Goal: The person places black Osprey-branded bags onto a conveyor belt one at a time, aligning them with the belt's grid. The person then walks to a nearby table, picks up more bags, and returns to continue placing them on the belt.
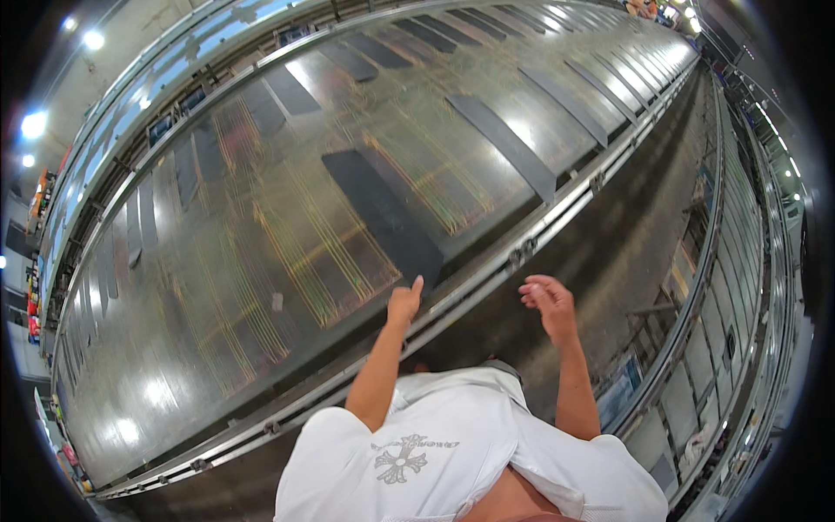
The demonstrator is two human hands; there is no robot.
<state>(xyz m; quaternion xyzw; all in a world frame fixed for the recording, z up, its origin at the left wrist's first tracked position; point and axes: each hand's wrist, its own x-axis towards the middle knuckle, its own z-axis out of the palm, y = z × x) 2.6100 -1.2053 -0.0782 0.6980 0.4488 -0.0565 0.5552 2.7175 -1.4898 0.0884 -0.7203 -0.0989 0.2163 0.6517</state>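
A long dark fabric-like panel (385,209) lies flat across the long table (137,365), its near end by the metal edge rail. My left hand (406,301) is at that near end, one digit pointing up along the panel's corner; whether it pinches the material cannot be told. Held up beyond the rail, over the floor, my right hand (549,303) has partly curled fingers, with nothing visible in it. Yellow, green and red lines (333,248) mark the tabletop beside the panel. Another grey panel (505,143) lies farther along, its end at the rail.
Several more dark strips (427,34) lie across the table's far part. A metal rail with clamps (522,251) runs along the near edge. Behind the right arm, past the dark floor (607,241), stands a second long table (691,385). A person (642,8) is at the far end.
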